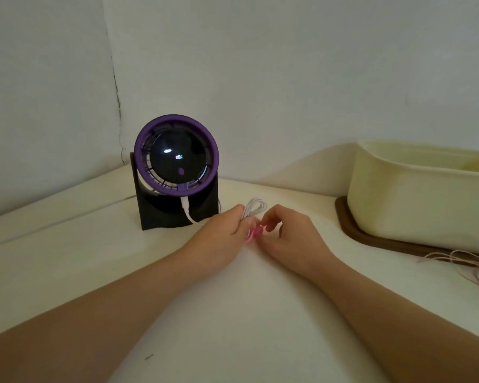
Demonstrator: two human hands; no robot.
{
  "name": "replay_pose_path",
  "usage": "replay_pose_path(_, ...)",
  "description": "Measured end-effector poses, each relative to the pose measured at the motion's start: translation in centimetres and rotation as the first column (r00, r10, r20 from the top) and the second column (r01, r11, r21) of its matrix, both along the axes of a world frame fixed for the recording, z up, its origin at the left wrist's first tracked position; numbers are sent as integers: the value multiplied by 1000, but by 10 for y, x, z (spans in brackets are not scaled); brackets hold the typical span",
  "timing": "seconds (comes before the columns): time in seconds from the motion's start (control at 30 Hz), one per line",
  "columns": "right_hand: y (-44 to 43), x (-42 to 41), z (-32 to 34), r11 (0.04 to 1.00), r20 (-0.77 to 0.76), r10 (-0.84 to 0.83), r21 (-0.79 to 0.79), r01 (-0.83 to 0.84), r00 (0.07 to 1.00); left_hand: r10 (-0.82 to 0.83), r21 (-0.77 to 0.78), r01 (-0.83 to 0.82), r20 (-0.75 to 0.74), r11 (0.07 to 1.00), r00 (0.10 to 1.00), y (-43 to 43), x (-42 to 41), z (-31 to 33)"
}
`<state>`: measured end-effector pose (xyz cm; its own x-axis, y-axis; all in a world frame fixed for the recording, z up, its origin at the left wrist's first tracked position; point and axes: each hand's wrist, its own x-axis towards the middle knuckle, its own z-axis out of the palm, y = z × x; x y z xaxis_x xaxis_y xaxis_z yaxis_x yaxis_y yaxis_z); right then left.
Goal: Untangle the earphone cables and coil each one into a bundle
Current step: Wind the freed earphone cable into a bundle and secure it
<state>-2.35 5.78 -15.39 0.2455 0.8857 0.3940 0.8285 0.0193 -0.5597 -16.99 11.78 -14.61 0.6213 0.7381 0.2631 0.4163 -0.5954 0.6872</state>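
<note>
The looped white earphone cable (256, 207) sits just right of the purple-ringed black desk fan (176, 172) and a little nearer to me, its coils standing up out of my left hand (219, 239). That hand's fingers are curled round the lower part of the loops and hold them together. My right hand (291, 233) is on the far side of the bundle from the fan. Its thumb and forefinger are drawn narrow at a small pink piece (253, 232) under the loops. I cannot tell whether they grip that piece, a tail of the cable, or nothing.

I judge this as finishing one bundle. To do it well I keep the left grip firm but not crushing, so the loops stay even. I feed any loose tail around the waist of the coil with the right fingertips and tuck the end under a turn so it does not spring open.

Both forearms lie over the pale worktop (233, 313). The fan's white power lead (187, 211) runs down close to my left hand, so I must not catch it in a turn. Far right of the fan, a loose pink cable (476, 272) lies beside the cream plastic tub (415, 205) on its brown tray (371, 239), seemingly not yet coiled.
</note>
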Motion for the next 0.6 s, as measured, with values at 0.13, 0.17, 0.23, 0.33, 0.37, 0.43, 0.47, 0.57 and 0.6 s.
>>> replay_pose_path(0.13,5,2,0,1000,34,-7,-26,8,999,26,-23,-26,17,999,1000,0,2,0)
replay_pose_path(0.17,6,3,-1,1000,30,-1,-26,2,1000,28,-21,-28,14,999,1000,0,2,0)
replay_pose_path(0.23,7,5,-2,1000,30,18,-18,-17,999,32,-9,-32,10,999,999,1,2,-1)
replay_pose_path(0.33,6,8,-2,999,24,50,-5,-50,998,30,2,-30,-13,1000,999,1,2,1)
replay_pose_path(0.37,7,8,-2,998,21,56,-1,-56,998,29,8,-29,-27,1000,999,1,2,1)
replay_pose_path(0.43,7,9,-2,998,16,65,13,-65,998,39,26,-38,-51,999,998,3,1,-1)
replay_pose_path(0.47,6,9,-2,997,16,69,18,-70,997,44,35,-42,-57,999,997,4,1,-2)
replay_pose_path(0.57,6,10,-2,997,6,78,16,-78,997,39,51,-35,-70,998,997,4,0,-1)
replay_pose_path(0.6,5,10,-2,997,2,79,12,-79,997,33,54,-29,-75,998,997,4,0,-1)
